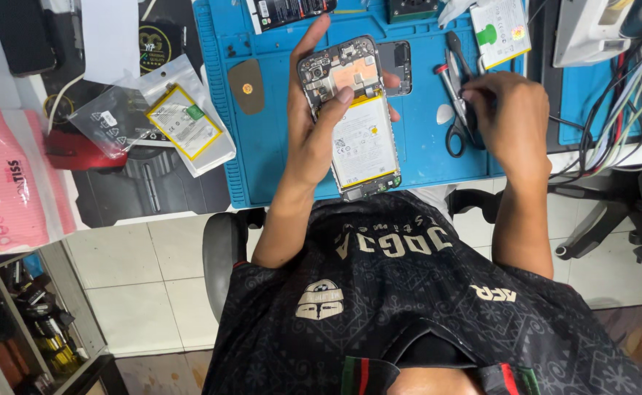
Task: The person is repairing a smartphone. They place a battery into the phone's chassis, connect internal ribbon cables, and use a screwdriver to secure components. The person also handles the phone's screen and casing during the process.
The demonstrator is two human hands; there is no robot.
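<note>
Two hands at work: the left hand (314, 132) grips an opened phone (354, 117) by its edges above the blue mat (277, 146), light, stiff, likely fragile, while the right hand (507, 117) closes on tweezers (461, 95).

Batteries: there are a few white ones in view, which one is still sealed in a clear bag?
The yellow-edged battery left of the blue mat, in a clear bag. The battery in the opened phone and the one at the mat's top right are bare.
</note>
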